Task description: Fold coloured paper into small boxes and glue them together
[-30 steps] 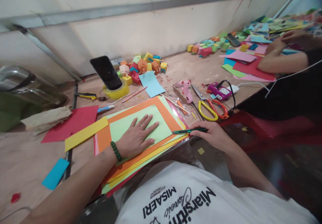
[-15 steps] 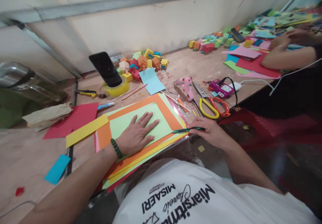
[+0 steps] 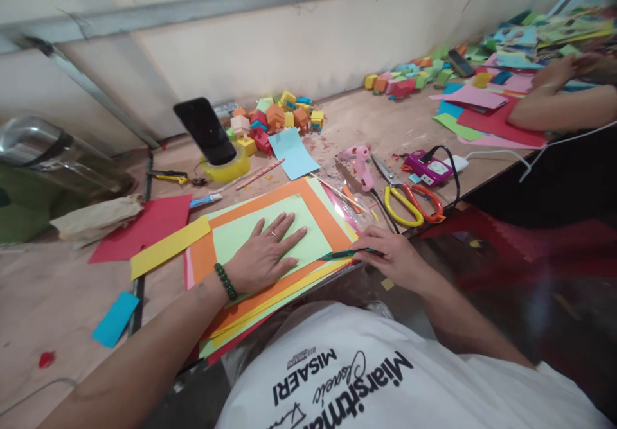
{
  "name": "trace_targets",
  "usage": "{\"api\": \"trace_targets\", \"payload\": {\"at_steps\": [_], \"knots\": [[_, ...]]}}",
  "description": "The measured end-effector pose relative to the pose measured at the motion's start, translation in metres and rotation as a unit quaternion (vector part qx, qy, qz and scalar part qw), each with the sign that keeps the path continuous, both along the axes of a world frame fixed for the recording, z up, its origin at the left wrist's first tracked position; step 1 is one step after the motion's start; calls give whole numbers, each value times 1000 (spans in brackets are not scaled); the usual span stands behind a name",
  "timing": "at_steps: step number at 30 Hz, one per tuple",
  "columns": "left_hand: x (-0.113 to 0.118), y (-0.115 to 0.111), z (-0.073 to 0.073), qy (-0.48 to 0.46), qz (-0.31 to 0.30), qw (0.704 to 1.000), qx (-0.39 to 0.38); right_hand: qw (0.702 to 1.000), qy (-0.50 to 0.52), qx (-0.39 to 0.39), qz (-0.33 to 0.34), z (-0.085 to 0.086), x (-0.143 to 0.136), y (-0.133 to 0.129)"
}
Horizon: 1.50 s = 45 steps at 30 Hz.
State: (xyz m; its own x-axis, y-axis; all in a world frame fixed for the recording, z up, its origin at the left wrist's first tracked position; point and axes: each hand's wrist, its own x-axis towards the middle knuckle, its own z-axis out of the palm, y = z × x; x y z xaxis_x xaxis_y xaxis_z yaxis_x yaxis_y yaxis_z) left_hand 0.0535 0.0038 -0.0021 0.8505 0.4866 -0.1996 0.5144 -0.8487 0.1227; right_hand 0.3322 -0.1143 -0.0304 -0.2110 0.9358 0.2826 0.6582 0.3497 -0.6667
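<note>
My left hand lies flat with fingers spread on a light green sheet of paper. That sheet rests on a larger orange sheet, on top of a stack of coloured papers at the table's front edge. In my right hand is a dark green pen, held between thumb and fingers. Its tip is at the lower right edge of the light green sheet. A yellow paper strip overlaps the stack's left corner.
Scissors, a pink glue gun and a purple power adapter are to the right. Behind stand a phone on a tape roll and small paper houses. A co-worker's hands are at far right.
My right hand and the pen have moved left along the lower right edge of the light green sheet. My left hand stays flat in place. The view has shifted slightly.
</note>
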Motion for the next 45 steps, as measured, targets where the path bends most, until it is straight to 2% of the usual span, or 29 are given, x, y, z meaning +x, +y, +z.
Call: {"api": "trace_targets", "payload": {"at_steps": [11,17,21,24,27,29,34,37,45], "knots": [[0,-1,1,-2,2,1000,-5,1000,-9,4,13,5,-10,1],[-1,-1,-2,-10,5,1000,-3,1000,-16,6,25,-3,-11,-2],[7,-3,-4,-16,8,1000,-7,1000,-22,1,-3,-5,-6,-7],[12,-5,4,-17,21,1000,-12,999,-24,7,-24,-2,-6,-11],[4,-6,15,-18,26,999,-19,999,-31,8,-42,-1,-9,-14],[-10,-5,17,-16,25,999,-21,998,-37,8,-54,-1,-11,-16],[-39,-2,1,-9,34,999,3,996,-56,28,-64,2,-19,-18],[-42,-2,-5,-6,35,999,7,996,-63,40,-51,1,-25,-18],[-39,-4,-2,-12,35,999,6,996,-50,51,-44,-1,-29,-20]]}}
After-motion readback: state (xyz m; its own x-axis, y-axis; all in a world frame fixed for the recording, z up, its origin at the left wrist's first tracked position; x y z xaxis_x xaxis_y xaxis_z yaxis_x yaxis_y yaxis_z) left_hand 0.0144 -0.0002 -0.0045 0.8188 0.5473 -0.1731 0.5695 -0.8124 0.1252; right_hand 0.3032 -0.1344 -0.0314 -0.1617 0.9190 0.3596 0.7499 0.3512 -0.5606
